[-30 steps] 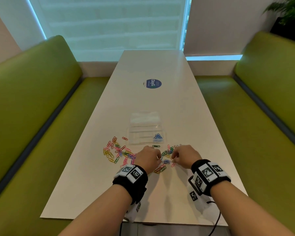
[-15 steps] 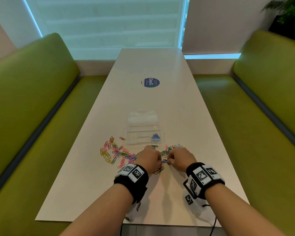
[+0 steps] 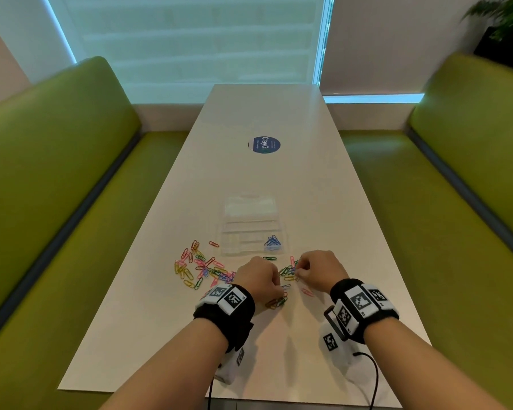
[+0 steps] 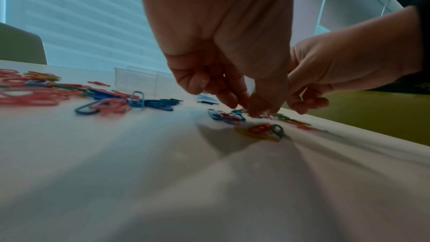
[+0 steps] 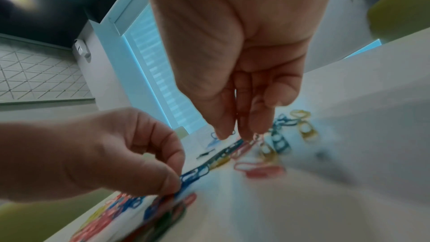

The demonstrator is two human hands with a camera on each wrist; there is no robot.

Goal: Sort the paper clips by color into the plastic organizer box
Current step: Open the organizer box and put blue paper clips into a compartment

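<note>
A clear plastic organizer box [image 3: 237, 232] lies open on the white table, with several blue clips [image 3: 273, 242] in its near right compartment. Loose coloured paper clips [image 3: 202, 267] are scattered to its near left, and a smaller pile [image 3: 288, 273] lies between my hands. My left hand [image 3: 277, 281] has its fingers curled down and pinches a blue clip [image 5: 193, 174] at the table surface. My right hand [image 3: 299, 269] holds thumb and fingertips [image 5: 221, 132] together on a thin clip from that pile; its colour is blurred.
Green bench seats [image 3: 57, 202] run along both long sides of the table [image 3: 279, 350]. A round blue sticker [image 3: 266, 145] is on the tabletop beyond the box. The table's near edge is just behind my wrists.
Both hands stay over the small pile between them. The right hand's fingertips have shifted slightly left and forward into the clips. The box and scattered clips have not moved.
</note>
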